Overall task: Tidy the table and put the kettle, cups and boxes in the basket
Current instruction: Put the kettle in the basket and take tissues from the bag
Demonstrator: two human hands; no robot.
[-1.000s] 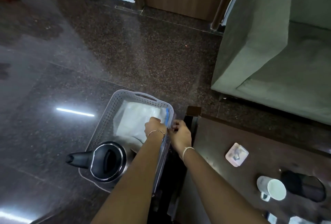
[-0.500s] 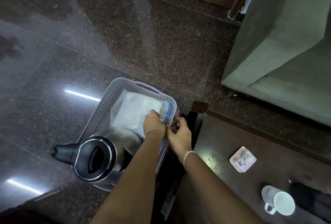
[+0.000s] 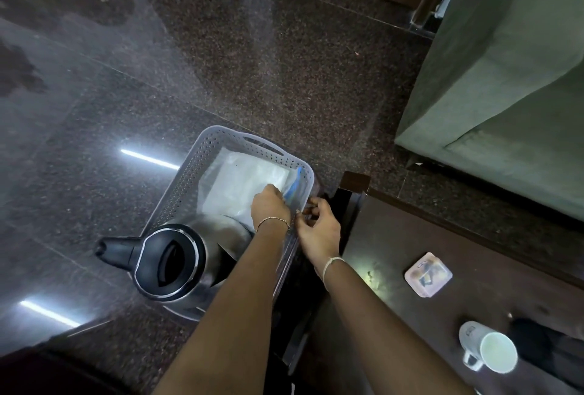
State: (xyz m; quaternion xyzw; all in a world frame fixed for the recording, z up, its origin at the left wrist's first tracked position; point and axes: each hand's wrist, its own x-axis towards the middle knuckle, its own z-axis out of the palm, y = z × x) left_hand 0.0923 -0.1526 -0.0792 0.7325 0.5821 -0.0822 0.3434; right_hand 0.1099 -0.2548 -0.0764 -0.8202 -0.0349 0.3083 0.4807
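- basket [image 3: 196, 154] is on the dark floor, right up against the corner of the table [image 3: 395, 236]
- kettle [image 3: 170, 263] is in the near end of the basket, black lid up, handle poking out over the left rim
- zip bag [image 3: 243, 186] with something white inside lies flat in the far end, blue strip on its right edge
- left hand [image 3: 270, 208] is down in the basket, fingers curled onto the bag's edge just beside that blue strip
- right hand [image 3: 319, 224] has fingers and thumb pinched on the basket's right rim; can't tell if the bag's clear edge is in the pinch too
- white cup [image 3: 488, 347] and a small clear box [image 3: 428, 274] are on the table, well apart from each other
- green sofa [image 3: 505, 78] on the far right
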